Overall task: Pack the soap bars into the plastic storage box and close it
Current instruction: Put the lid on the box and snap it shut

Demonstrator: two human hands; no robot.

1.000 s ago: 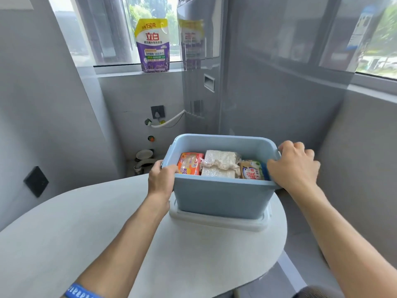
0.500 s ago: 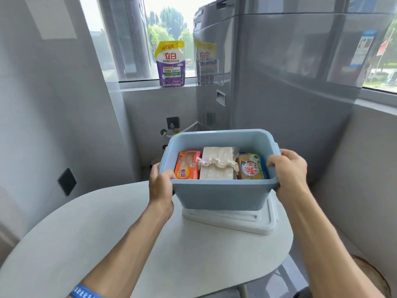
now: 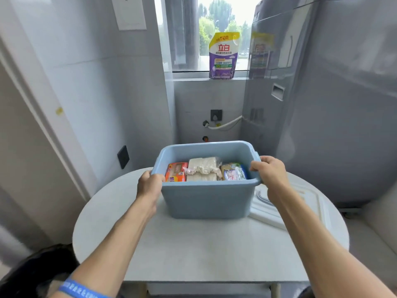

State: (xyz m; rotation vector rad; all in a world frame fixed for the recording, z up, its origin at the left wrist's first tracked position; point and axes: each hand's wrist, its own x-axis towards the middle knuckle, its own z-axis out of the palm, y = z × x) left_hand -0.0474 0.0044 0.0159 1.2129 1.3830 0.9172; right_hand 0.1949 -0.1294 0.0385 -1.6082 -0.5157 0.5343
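With three wrapped soap bars [image 3: 204, 171] already inside the open blue plastic storage box [image 3: 207, 198], whose rim the left hand [image 3: 149, 186] and right hand [image 3: 271, 173] clasp, the flat white plastic lid [image 3: 279, 208] lies beside it, not yet fitted.

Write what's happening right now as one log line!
left hand: grips box rim | right hand: grips box rim | box: open, soap inside | lid: on table

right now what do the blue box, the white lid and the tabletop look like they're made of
Blue box: looks like moulded plastic, matte, with smooth walls, rounded corners and a rolled rim.
White lid: apparently plastic too, slightly glossy, with raised moulded ridges.
Tabletop: a hard, pale, smooth slab with a faint sheen; stone, composite or laminate, the look leaves it open.
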